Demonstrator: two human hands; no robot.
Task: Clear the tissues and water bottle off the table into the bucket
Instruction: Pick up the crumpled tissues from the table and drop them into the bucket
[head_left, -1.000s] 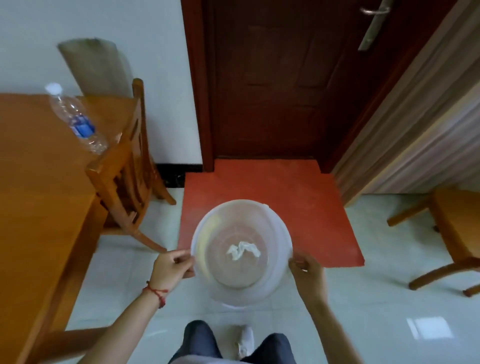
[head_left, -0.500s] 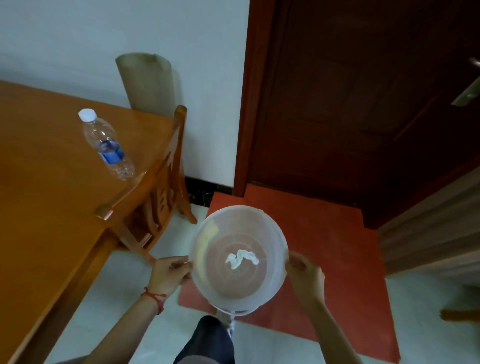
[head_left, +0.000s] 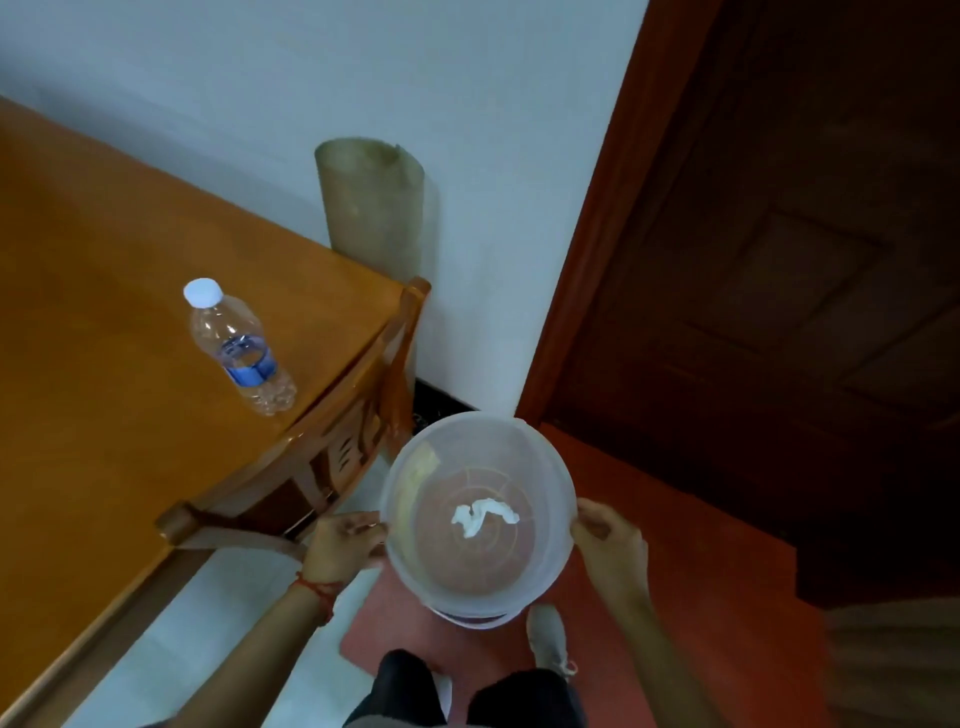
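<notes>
A translucent plastic bucket (head_left: 545, 457) hangs in front of me above the floor, held by its rim on both sides. My left hand (head_left: 340, 543) grips the left rim and my right hand (head_left: 610, 540) grips the right rim. One crumpled white tissue (head_left: 483, 514) lies on the bucket's bottom. A clear water bottle (head_left: 239, 353) with a white cap and blue label stands upright on the wooden table (head_left: 104, 415), near its right corner, up and to the left of the bucket.
A wooden chair (head_left: 363, 415) is pushed in at the table's right edge, between the bottle and the bucket. A rolled mat (head_left: 374, 208) leans on the white wall. A dark wooden door (head_left: 779, 260) fills the right side, with a red mat (head_left: 675, 597) on the floor below.
The view has swung left and closer to the table, so the bottle now appears larger and nearer the bucket. Both hands keep their hold on the bucket's rim.
</notes>
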